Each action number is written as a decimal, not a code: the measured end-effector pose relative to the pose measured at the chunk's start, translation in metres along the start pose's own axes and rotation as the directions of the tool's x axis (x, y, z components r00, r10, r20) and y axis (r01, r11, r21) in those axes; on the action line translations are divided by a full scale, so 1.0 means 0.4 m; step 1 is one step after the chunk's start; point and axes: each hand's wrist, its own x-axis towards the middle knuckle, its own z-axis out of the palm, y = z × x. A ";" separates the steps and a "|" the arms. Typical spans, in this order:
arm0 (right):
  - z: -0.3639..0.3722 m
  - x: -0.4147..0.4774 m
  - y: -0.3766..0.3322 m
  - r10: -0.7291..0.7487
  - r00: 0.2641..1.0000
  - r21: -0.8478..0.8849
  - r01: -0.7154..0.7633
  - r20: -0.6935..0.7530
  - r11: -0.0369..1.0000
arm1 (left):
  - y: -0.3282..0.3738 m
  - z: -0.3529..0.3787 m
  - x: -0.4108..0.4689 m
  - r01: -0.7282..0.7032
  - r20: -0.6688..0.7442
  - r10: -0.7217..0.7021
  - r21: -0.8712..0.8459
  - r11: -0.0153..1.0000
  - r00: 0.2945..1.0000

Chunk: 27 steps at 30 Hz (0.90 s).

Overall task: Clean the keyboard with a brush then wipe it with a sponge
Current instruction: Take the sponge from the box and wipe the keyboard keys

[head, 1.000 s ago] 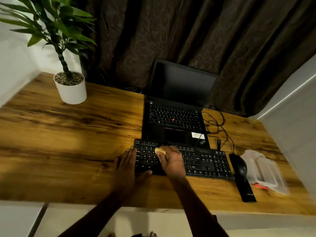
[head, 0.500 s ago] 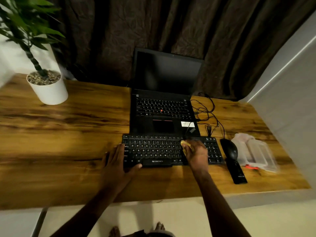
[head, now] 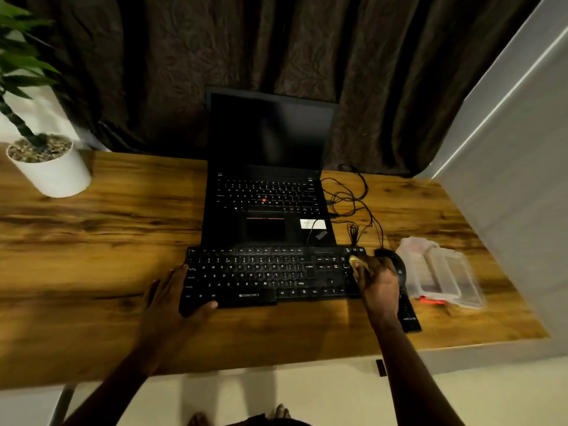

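A black keyboard [head: 264,276] lies on the wooden desk [head: 101,256] in front of an open laptop [head: 270,179]. My left hand [head: 172,296] rests flat at the keyboard's left end, thumb on its front edge, fingers straight along its side. My right hand [head: 376,285] is at the keyboard's right end and grips a small yellow sponge [head: 356,263], pressing it onto the number-pad keys. Most of the sponge is hidden under my fingers. No brush is in sight.
A black mouse [head: 396,262] and a dark flat remote-like object [head: 408,312] lie just right of my right hand. Further right sits a clear plastic container [head: 442,272]. Tangled black cables [head: 350,204] lie right of the laptop. A potted plant [head: 49,167] stands far left.
My right hand has slid the sponge rightward along the keyboard, from its left-middle to the right end. The left hand has stayed at the left end. The camera view shifted.
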 end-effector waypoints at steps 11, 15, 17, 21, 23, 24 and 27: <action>-0.013 -0.003 -0.021 -0.228 0.971 0.253 0.237 -0.067 0.938 | 0.133 0.076 0.040 -0.069 -0.145 0.086 0.115 0.991 0.986; -0.021 -0.008 -0.033 -0.251 0.963 0.292 0.270 -0.101 0.917 | 0.249 0.127 0.044 -0.257 -0.112 0.264 0.079 0.963 0.958; -0.041 -0.009 -0.044 -0.238 0.971 0.444 0.227 -0.032 0.867 | 0.330 0.144 0.036 -0.279 0.006 0.281 -0.070 0.958 0.960; -0.078 -0.008 -0.038 -0.269 0.955 0.732 0.094 0.126 0.674 | 0.487 0.180 0.019 -0.124 0.304 0.253 -0.385 0.915 0.918; -0.100 0.002 -0.028 -0.318 0.938 0.792 0.089 0.137 0.604 | 0.554 0.194 0.027 -0.082 0.346 0.301 -0.526 0.847 0.889; -0.111 0.007 -0.021 -0.329 0.933 0.807 0.082 0.144 0.585 | 0.583 0.202 0.031 -0.068 0.356 0.328 -0.580 0.811 0.875; -0.149 0.014 -0.004 -0.304 0.941 0.821 0.054 0.148 0.569 | 0.646 0.226 0.037 -0.048 0.318 0.317 -0.634 0.772 0.894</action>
